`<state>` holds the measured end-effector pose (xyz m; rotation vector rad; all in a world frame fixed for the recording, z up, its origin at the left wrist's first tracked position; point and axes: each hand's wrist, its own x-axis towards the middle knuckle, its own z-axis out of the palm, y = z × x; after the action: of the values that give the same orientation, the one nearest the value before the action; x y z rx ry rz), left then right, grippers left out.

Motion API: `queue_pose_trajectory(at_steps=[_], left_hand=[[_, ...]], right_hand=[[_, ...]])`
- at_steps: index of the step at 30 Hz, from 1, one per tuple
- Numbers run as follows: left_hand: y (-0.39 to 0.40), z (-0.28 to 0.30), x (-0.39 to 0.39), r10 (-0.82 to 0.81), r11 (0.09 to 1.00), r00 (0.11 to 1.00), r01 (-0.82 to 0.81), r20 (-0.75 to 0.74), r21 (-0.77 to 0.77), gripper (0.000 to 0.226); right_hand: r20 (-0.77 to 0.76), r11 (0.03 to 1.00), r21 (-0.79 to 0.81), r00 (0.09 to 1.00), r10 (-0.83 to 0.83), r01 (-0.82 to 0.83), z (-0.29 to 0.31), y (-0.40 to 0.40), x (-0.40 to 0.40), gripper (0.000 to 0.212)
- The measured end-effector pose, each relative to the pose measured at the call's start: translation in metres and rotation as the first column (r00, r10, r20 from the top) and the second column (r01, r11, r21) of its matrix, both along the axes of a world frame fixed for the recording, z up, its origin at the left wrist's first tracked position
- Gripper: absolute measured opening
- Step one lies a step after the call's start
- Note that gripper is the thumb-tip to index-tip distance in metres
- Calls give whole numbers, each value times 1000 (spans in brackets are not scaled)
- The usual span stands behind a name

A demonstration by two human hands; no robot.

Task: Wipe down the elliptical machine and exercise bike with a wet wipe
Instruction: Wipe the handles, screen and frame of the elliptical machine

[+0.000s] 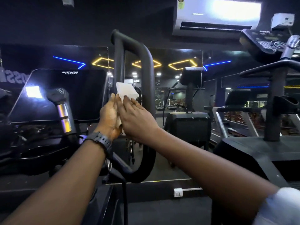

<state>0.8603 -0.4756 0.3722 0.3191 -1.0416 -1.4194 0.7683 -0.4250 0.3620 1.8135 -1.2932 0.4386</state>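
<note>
Apparently both hands, left hand (pixel 109 118) and right hand (pixel 138 120), pressed the wet wipe (pixel 126 90) flat-fingered between them just before the upright handlebar (pixel 146 82), the right nearer it.

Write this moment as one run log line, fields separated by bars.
phase: wiping | left hand + right hand: flat on wet wipe | surface: handlebar loop

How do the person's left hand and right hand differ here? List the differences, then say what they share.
The left hand has a dark watch at its wrist; the right hand has a bare wrist. The left hand stands edge-on, its back leftward; the right hand shows its back with fingers straight. Both touch the white wet wipe in front of the black handlebar.
</note>
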Motion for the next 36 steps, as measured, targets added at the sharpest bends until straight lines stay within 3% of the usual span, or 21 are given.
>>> queue_pose_trajectory(at_steps=[3,7,9,16,19,22,27,31,36], left_hand=[[-2,4,3,-93,995,989,96,111,-21,71],[-18,22,13,-209,978,978,209,25,-19,49],[-29,30,21,-316,949,948,315,-43,-33,52],[-47,38,27,-406,912,914,404,-20,-62,81],[-43,32,23,-436,899,896,429,-83,-89,59],[-46,31,21,-467,884,872,454,-148,-113,59],[-68,32,27,-554,831,829,544,-77,-121,81],[-64,40,28,-531,844,834,508,-147,-171,62],[-53,58,40,-444,881,896,429,-35,-200,71]], right_hand=[[-80,999,15,995,53,-52,-16,13,-4,67],[71,1000,25,997,-2,1,38,-16,15,64],[100,1000,-2,995,-13,14,72,-36,32,60],[-121,999,-14,992,39,-41,43,-23,20,60],[45,1000,-14,999,-19,20,80,-34,31,61],[236,1000,-15,972,2,2,84,-43,48,59],[216,988,-139,971,101,-72,3,-20,52,64],[317,990,-137,948,13,33,64,-53,57,55],[249,986,-47,957,-146,163,154,-85,51,78]])
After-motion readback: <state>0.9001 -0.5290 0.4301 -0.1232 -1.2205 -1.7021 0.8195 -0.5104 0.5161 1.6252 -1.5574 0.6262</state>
